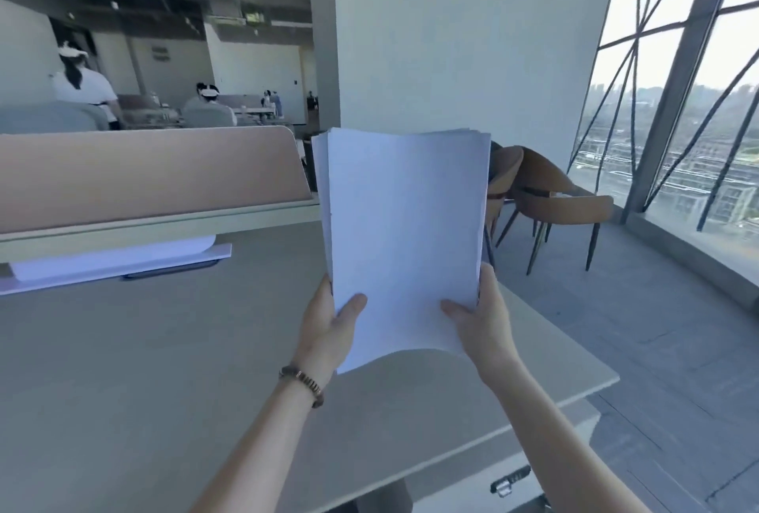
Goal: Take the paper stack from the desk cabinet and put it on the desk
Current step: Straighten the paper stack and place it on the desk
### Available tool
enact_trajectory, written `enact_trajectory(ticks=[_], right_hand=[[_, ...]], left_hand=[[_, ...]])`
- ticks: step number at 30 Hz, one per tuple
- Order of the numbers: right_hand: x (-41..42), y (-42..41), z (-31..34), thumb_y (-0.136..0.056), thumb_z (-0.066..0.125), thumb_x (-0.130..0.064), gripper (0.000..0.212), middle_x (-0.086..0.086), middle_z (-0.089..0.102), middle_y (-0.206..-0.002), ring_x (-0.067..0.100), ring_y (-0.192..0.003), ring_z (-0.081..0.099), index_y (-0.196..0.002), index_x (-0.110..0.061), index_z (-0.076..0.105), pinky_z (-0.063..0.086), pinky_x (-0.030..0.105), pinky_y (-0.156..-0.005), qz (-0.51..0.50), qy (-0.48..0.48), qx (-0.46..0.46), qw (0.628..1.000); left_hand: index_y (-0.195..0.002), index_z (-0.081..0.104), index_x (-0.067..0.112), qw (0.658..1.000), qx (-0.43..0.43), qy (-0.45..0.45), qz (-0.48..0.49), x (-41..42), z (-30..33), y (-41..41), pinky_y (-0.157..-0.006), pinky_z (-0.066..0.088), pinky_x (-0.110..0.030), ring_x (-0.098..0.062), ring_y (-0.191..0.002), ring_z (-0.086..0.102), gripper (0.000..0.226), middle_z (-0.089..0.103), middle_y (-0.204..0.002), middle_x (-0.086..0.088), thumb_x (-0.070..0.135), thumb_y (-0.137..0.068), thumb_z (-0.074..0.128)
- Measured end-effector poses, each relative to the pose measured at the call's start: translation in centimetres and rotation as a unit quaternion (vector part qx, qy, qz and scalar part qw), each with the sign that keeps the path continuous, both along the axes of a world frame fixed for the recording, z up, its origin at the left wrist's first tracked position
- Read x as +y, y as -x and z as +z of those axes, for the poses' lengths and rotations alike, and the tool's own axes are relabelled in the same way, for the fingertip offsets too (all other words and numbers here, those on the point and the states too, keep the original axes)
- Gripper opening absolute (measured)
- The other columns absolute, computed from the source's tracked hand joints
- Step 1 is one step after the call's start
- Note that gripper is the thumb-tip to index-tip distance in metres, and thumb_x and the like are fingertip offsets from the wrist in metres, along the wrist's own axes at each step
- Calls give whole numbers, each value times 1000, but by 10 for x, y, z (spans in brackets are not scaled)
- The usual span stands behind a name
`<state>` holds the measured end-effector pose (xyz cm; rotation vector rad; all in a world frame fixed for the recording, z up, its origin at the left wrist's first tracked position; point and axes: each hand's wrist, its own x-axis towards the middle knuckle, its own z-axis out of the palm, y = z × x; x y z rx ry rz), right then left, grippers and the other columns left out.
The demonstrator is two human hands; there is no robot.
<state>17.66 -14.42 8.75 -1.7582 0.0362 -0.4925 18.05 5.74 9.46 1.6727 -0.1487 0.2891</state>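
We've got the paper stack (404,241) up in the air over the grey worktop (123,369), not touching it. Left hand (330,332) and right hand (484,319) each pinch a bottom corner, thumbs on front, fingers closed around the back. A tan divider panel (152,175) runs along the worktop's far edge. Brown chairs (550,192) sit beyond by the big windows (677,102), and the cabinet (509,484) shows under the worktop's right end.

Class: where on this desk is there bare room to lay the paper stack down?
The desk is bare from the white tray under the divider to its near and right edges. The paper stack has nothing beneath it.
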Motion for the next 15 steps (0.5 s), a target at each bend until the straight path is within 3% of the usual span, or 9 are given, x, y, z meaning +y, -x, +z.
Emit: enact_trajectory(ticks=[5,9,13,15], right_hand=[[4,-30,-17,-89,61,-6,42,-15,63,-104,13,-98,65,-108,-39,45,55,45,-88,63,-28,35,997],[2,-34,-43,-92,68,-18,35,-9,64,-115,1,-97,67,-118,-27,47,55,30,-82,102,-32,55,993],[-1,-54,-29,-90,70,-30,24,-13,64,-94,9,-84,67,-100,-21,50,54,35,-74,92,-8,47,995],[1,-61,-21,-91,68,-30,22,-25,63,-86,1,-78,65,-101,-23,51,51,30,-72,94,-9,29,995]], left_hand=[[-127,56,29,1000,17,26,-2,2,-9,-21,-105,47,-44,-6,-116,63,41,68,-122,14,16,-89,65],[-122,59,38,998,35,19,50,0,-32,-25,-106,46,-43,-1,-116,61,47,66,-121,22,40,-78,74],[-113,62,38,995,32,30,91,-1,-42,-31,-101,45,-31,14,-106,60,33,67,-112,31,21,-86,70],[-122,59,34,992,24,23,121,-1,-48,-30,-106,42,-34,8,-114,58,39,66,-119,26,28,-85,71]])
